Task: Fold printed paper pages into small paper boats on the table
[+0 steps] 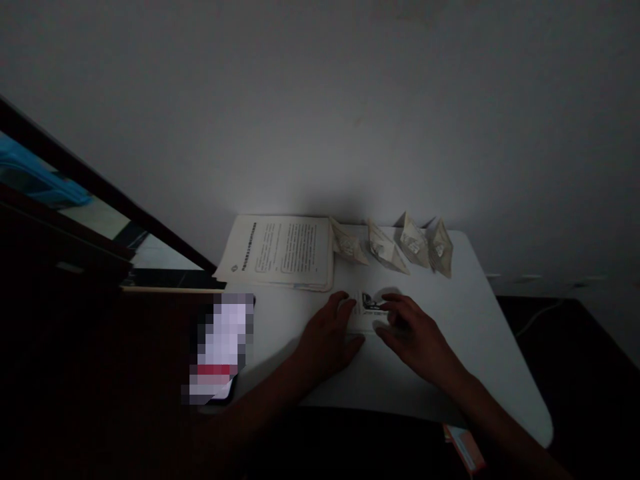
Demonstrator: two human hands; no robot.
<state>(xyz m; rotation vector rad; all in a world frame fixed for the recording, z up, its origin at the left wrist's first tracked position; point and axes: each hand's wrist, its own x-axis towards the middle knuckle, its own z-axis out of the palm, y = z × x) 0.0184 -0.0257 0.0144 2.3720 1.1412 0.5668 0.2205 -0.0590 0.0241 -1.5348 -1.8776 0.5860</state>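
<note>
A small folded piece of printed paper (369,312) lies on the white table between my hands, a dark picture showing on its upper part. My left hand (333,332) rests on its left side, fingers bent and apart, the fingertips touching the paper's edge. From the right, my right hand (413,328) reaches over the other edge with thumb and fingers spread. Behind them stand several folded paper boats in a row: one beside the book (349,245), others further right, such as the boat (387,250) and the end boat (441,248).
An open-faced stack of printed pages (280,253) lies at the table's back left. A phone with a blurred screen (223,347) is at the left edge. The white table (480,333) stands against a grey wall (320,120). A colourful item (465,450) shows below the front edge.
</note>
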